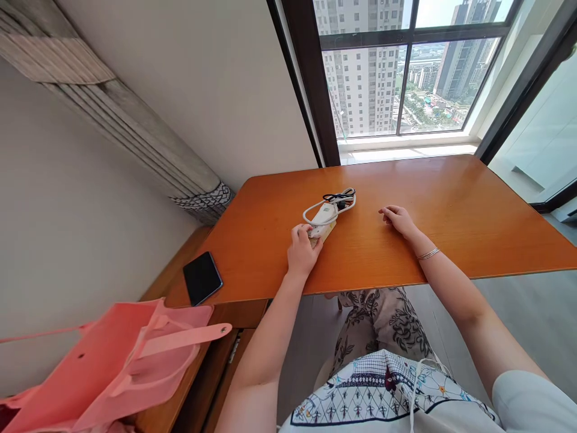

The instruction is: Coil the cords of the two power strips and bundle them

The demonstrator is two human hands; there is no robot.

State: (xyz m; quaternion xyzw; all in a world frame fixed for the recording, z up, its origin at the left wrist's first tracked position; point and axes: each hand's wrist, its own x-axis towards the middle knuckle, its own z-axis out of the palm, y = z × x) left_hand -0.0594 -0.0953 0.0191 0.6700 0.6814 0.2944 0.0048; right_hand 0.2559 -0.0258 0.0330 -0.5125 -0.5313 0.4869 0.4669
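A white power strip [325, 218] lies on the orange-brown wooden table [360, 255]. My left hand [303, 249] grips its near end, thumb on one side and fingers on the other. The strip's white cord [311, 210] is looped over its far end, where a black plug or cord bundle [340, 198] also sits. To the right, apart from the strip, my right hand [397, 218] rests on the table with its fingers loosely curled together. Whether anything is inside those fingers is hidden.
A dark phone or tablet [202, 278] lies at the table's left edge. An open pink bag [112, 361] stands at the lower left beside a wooden drawer unit [225, 355]. Beyond the table are a window [406, 84] and a grey curtain [148, 144].
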